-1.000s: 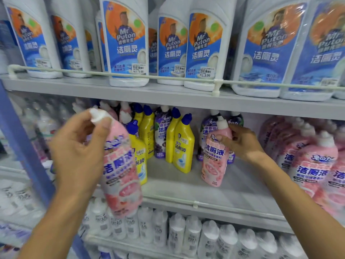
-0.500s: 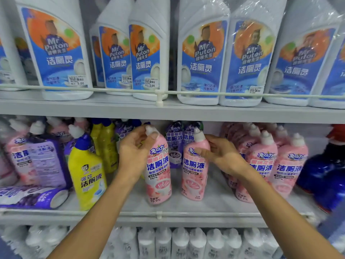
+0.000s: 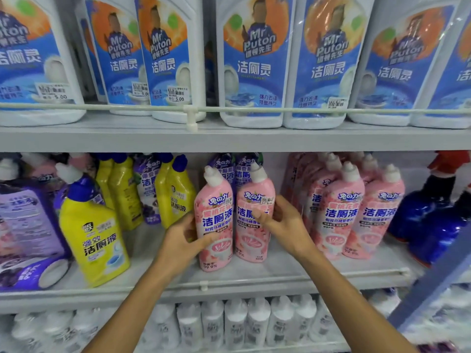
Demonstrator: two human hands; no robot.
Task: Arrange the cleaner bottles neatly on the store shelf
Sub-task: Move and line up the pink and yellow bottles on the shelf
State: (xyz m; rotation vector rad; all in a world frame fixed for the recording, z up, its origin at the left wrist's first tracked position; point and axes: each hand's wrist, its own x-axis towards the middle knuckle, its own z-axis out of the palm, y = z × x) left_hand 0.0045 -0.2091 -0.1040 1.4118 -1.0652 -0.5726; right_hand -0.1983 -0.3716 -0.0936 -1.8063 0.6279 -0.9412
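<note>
Glossy pink plastic bottles (image 3: 251,215) with printed film labels, matt grey shelf (image 3: 254,273), shiny shrink-wrapped white jugs (image 3: 252,72)

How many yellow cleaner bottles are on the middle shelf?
5. One yellow bottle stands front left. A pair stands behind it. Another pair stands just left of the held pink bottles. More may be hidden behind.

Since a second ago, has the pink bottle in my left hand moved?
Yes. The left pink bottle went right, past the yellow bottles, and stands on the middle shelf beside the other pink bottle.
</note>
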